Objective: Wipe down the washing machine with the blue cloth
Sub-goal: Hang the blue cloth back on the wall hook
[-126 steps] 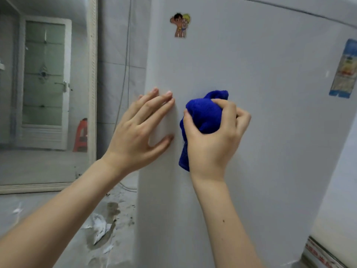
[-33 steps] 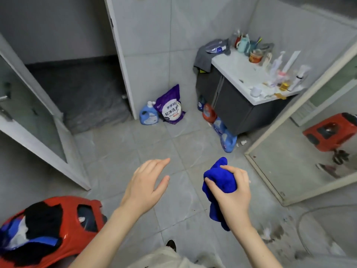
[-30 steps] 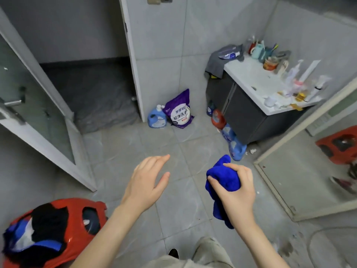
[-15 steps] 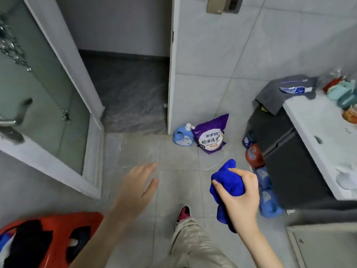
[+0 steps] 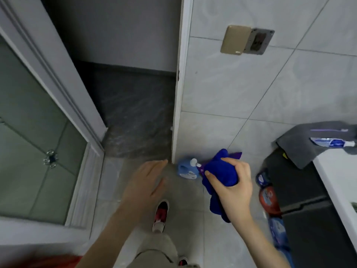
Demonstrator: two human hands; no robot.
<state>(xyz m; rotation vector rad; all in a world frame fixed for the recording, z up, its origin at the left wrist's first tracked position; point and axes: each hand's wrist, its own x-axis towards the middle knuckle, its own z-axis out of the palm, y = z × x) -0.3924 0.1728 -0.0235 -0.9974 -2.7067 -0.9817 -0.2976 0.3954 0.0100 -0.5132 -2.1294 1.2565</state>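
Right hand (image 5: 232, 185) grips bunched blue cloth (image 5: 220, 175); left hand (image 5: 145, 183) spread, holding nothing

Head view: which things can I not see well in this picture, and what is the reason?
Washing machine: outside the head view entirely.
Purple bag: mostly hidden behind the blue cloth that the right hand grips.
Left hand: motion-blurred; finger detail unclear.
Red object: cut off by the bottom edge, blurred.
Bottle labels: too blurred to read.
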